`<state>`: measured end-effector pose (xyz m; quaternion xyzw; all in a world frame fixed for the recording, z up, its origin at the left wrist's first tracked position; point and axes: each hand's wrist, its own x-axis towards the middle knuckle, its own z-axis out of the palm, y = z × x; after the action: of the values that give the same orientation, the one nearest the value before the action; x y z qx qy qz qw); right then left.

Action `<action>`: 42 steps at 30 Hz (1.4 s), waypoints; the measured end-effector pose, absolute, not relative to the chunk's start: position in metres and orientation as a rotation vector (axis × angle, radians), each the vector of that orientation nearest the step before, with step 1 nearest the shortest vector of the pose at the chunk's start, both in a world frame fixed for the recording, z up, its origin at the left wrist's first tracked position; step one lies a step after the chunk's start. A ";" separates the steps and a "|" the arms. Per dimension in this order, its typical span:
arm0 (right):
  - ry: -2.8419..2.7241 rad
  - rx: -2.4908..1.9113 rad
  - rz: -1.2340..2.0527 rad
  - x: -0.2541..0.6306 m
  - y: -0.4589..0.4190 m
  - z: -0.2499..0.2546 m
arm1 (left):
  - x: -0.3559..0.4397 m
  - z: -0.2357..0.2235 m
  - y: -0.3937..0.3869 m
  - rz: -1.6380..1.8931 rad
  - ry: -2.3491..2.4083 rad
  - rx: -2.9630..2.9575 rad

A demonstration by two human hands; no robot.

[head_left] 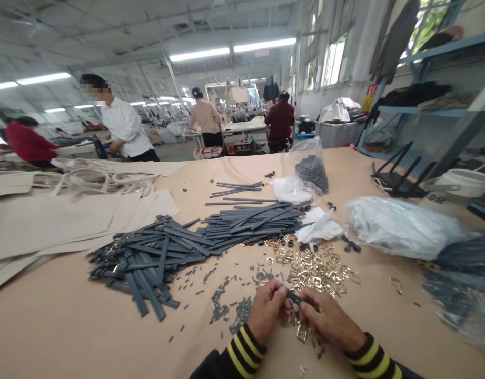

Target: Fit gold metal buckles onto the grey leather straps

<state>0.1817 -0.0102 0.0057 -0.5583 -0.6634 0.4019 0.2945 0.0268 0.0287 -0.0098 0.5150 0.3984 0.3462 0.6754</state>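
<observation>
Between my fingertips, just above the table, is a dark grey strap point(293, 296). My left hand point(268, 306) pinches one part of it with thumb and forefinger. On the other side, my right hand point(327, 315) is closed on the same strap, its far part hidden. Gold metal buckles point(317, 271) lie heaped beyond my hands, and a few more sit below them. Small dark grey strap loops point(242, 310) are scattered to the left. Farther left is a tangled pile of dark straps point(155, 258), some with gold fittings; plain straps point(254, 221) lie behind.
Beige fabric panels point(88, 216) cover the table's left side. Plastic bags point(404, 226) lie at the right, near a black router point(402, 176) and a white bucket point(459, 181). Another bag of dark pieces point(311, 171) stands at the back. Several people work beyond the table.
</observation>
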 end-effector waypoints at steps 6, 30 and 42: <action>-1.672 -1.478 1.065 0.187 -0.007 0.007 | 0.016 0.006 0.047 0.650 1.037 1.565; -1.480 -1.512 0.985 0.191 -0.002 0.012 | 0.015 0.021 0.069 0.536 0.954 2.366; -1.130 -1.154 1.458 0.186 -0.004 0.004 | 0.029 0.038 0.033 0.710 0.761 2.187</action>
<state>0.1863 -0.0041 0.0038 -0.4697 -0.4601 0.5933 0.4644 0.0287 0.0330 0.0378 0.8451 0.2940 0.2743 0.3523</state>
